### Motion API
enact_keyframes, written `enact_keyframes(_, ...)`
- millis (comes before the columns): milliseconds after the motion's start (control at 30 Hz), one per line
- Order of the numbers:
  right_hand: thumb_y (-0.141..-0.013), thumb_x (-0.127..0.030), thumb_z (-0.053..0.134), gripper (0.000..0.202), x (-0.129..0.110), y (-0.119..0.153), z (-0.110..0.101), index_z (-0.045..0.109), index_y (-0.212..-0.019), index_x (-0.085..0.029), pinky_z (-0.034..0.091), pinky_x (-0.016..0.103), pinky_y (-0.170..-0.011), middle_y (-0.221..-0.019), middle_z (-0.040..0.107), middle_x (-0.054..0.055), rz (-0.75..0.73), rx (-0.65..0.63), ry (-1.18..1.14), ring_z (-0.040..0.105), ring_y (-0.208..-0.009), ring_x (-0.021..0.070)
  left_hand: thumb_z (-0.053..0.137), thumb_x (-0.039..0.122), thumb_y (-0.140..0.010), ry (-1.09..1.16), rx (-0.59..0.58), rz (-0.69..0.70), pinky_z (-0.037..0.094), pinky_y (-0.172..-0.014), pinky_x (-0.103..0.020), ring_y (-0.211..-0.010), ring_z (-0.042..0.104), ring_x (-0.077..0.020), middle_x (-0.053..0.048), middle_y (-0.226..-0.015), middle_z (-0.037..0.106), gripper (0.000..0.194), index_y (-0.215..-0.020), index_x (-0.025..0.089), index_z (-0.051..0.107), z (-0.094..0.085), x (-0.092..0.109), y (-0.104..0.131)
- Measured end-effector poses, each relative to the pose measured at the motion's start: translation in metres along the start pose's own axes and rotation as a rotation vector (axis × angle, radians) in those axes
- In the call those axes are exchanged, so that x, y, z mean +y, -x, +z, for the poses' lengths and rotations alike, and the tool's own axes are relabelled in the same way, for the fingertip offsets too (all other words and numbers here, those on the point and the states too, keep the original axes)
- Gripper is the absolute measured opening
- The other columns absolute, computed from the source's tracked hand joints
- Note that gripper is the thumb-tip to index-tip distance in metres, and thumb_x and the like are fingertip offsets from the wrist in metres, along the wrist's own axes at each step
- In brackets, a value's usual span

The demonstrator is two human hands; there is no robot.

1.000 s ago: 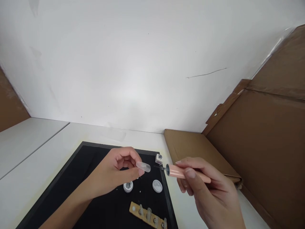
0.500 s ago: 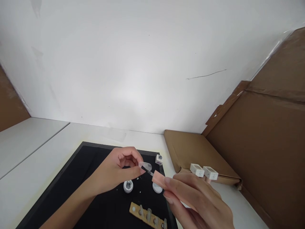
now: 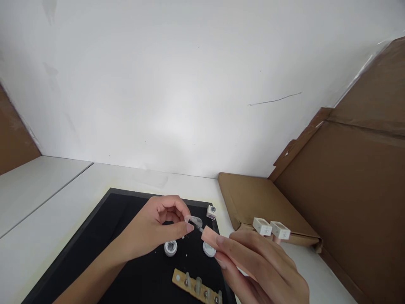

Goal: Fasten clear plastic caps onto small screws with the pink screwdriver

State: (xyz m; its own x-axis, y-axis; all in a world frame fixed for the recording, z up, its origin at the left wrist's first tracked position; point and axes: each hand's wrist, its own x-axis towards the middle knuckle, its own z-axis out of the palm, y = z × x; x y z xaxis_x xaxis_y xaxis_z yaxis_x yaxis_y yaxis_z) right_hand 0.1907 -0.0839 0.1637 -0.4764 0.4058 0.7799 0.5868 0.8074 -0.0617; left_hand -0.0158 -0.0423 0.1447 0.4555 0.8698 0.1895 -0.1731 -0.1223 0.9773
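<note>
A brush (image 3: pixel 209 236) was held against a nail tip (image 3: pixel 197 220)

The clear nail tip was pinched in the grip of the left hand (image 3: pixel 164 219), above the black mat (image 3: pixel 118 207), near its far right corner. The brush's peach handle was pinched by the right hand (image 3: pixel 262 261). A tan strip (image 3: pixel 182 282) was seen near the mat's right edge.

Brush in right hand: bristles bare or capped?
Bare. The dark bristles show beyond the pink handle with no cap over them, overlapping the clear nail tip held in the left hand.
</note>
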Motion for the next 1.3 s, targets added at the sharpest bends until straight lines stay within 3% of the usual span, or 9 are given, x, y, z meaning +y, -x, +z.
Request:
enact_keyframes(300,-0.086,-0.006,0.053,0.032,-0.0016,-0.0016,0.0001,0.059,-0.114,-0.022,0.045,0.023,-0.049,-0.069,0.062,-0.001,0.019,0.038,-0.023,0.058,-0.054,0.01,0.069,0.024,-0.08,-0.022,0.001,0.013,0.04,-0.059,-0.023,-0.065,0.05,-0.0105,0.001,-0.071,0.057,0.011,-0.074,0.018,0.062,-0.0025,0.0032,-0.0012)
enact_keyframes(633,-0.09,-0.008,0.05,0.025,-0.0033,-0.0035,-0.0009,0.061,-0.109,-0.018,0.048,0.023,-0.054,-0.071,0.063,0.0,0.016,0.011,-0.045,0.059,-0.058,0.0105,0.065,0.01,-0.076,-0.125,0.048,0.04,0.044,-0.063,-0.023,-0.069,0.056,-0.0114,0.0,-0.075,0.06,0.008,-0.073,0.017,0.062,0.004,0.0064,0.0005)
enact_keyframes(1300,-0.083,-0.003,0.054,0.025,-0.004,-0.0052,-0.0034,0.063,-0.102,-0.018,0.043,0.023,-0.047,-0.065,0.061,-0.001,0.079,0.055,-0.062,0.056,-0.053,0.0103,0.069,0.022,-0.079,-0.184,0.091,0.127,0.047,-0.06,-0.022,-0.066,0.058,-0.0105,-0.001,-0.075,0.064,0.01,-0.071,0.017,0.064,-0.0001,0.0062,0.0015)
